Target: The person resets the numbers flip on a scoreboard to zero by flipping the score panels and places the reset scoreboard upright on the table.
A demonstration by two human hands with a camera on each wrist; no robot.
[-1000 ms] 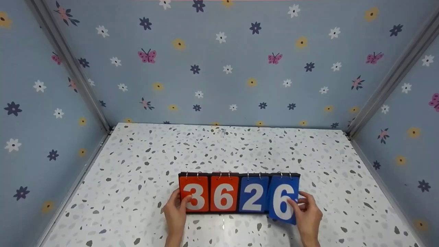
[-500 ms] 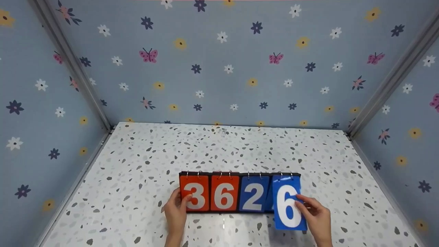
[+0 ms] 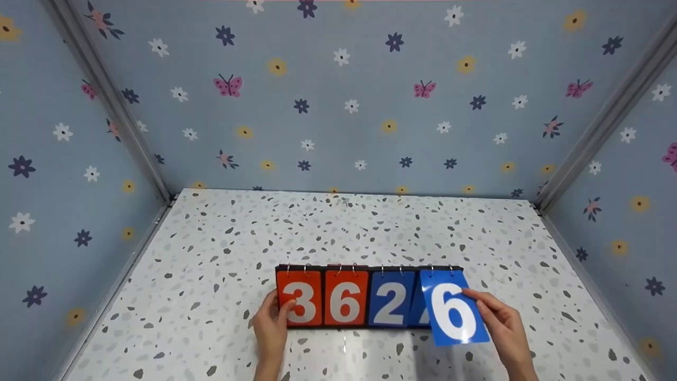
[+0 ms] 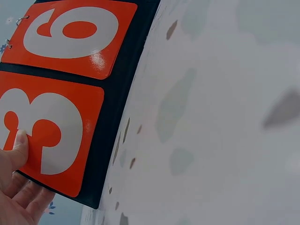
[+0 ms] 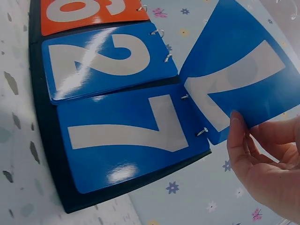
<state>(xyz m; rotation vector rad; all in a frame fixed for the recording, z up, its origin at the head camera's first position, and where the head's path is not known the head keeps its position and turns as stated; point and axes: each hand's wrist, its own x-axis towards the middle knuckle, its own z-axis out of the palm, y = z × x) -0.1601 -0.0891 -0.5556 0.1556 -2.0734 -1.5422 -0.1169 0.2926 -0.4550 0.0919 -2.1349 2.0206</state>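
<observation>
A black flip scoreboard (image 3: 346, 327) with ring-bound number cards stands tilted on the table. Its red cards read 3 (image 3: 312, 283) and 6 (image 3: 346, 278), and a blue card (image 3: 378, 280) reads 2. My left hand (image 3: 271, 328) grips the left end, thumb on the 3 and fingers behind. The rightmost blue number card (image 3: 455, 312), showing 6, is pinched at its right edge by my right hand (image 3: 505, 328) and swung away from the board. In the right wrist view, this lifted card's (image 5: 262, 89) reverse bears a 7, and the card beneath (image 5: 122, 161) also shows 7.
The speckled white table (image 3: 338, 233) extends behind and on both sides of the scoreboard. Blue flowered panels (image 3: 338, 132) wall in the back and sides, with grey metal posts (image 3: 113, 106) at the corners.
My right hand has moved right, pulling the blue 6 card outward from the board, and part of the card beneath now shows. The left hand keeps its place.
</observation>
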